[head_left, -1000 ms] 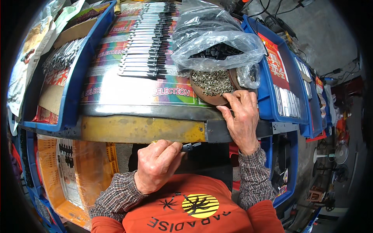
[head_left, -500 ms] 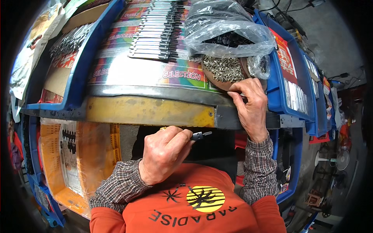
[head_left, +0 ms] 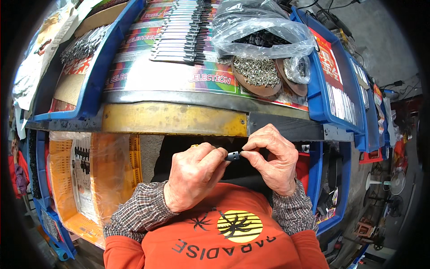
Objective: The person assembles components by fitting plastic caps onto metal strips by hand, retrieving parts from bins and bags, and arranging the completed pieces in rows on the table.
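Observation:
My left hand (head_left: 193, 175) is closed around a small dark-grey cylindrical part with holes (head_left: 232, 156), whose end sticks out past the fingertips. Thumb and forefinger of my right hand (head_left: 274, 159) are pinched together at that protruding end. What they grip, if anything, is too small to make out. Both hands are in front of my body, just below the bench edge. Up on the bench, a brown round dish (head_left: 242, 86) holds a heap of small metal screws (head_left: 257, 71). Beside it, a smaller dish (head_left: 299, 88) carries a clear plastic bag (head_left: 296, 69).
A row of slim metal pieces with black ends (head_left: 182, 33) lies on the colourful bench sheet (head_left: 165, 80). Behind the dishes sits an open plastic bag (head_left: 268, 28) of dark parts. Blue trays (head_left: 87, 96) flank the bench; an orange crate (head_left: 60, 168) is lower left.
My right hand has come down from the screw dish to the part in my left hand, and its fingers now pinch at the part's end. My left hand has hardly moved.

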Motion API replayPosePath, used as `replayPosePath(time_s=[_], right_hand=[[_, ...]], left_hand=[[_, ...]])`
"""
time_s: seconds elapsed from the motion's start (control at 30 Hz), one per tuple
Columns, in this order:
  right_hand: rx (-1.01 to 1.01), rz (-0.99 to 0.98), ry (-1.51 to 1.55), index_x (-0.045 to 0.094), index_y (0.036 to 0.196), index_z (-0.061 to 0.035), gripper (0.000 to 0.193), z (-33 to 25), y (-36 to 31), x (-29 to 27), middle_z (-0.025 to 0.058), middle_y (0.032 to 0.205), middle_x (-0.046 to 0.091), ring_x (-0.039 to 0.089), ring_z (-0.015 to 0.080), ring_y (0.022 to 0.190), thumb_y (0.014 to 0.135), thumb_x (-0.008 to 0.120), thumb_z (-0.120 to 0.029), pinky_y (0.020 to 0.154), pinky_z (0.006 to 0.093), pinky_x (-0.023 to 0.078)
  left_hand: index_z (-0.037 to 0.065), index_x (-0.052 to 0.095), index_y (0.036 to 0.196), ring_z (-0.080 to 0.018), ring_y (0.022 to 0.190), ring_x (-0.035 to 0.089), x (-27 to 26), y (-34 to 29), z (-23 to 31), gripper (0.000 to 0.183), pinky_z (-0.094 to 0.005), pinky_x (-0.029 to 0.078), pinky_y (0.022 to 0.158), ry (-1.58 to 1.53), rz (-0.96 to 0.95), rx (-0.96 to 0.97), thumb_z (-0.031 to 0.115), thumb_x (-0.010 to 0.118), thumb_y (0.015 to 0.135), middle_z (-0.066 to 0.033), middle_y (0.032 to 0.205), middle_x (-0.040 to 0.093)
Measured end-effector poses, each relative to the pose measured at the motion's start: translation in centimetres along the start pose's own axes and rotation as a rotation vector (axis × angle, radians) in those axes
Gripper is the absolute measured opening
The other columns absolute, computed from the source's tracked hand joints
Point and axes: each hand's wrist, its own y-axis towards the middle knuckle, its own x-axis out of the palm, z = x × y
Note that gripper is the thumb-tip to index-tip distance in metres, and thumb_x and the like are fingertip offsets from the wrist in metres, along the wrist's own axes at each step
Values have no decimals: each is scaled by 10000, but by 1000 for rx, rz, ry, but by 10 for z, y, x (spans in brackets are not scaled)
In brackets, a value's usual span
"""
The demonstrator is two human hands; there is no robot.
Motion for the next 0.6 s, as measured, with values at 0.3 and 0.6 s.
replayPosePath(time_s=[0.3, 0.6], right_hand=[[-41, 16, 13, 632, 824, -26, 112, -1, -9, 9, 63, 819, 631, 564, 183, 764, 748, 712, -2, 688, 293, 467], [59, -13, 60, 622, 816, -20, 94, 3, -15, 13, 66, 826, 628, 575, 201, 779, 763, 700, -11, 694, 304, 468]], left_hand=[[54, 590, 838, -231, 576, 561, 3, -4, 4, 228, -338, 461, 486, 37, 43, 66, 43, 733, 661, -61, 678, 507], [59, 551, 796, -227, 553, 535, 6, -5, 3, 203, -336, 447, 471, 64, 49, 99, 64, 713, 673, -58, 658, 466]])
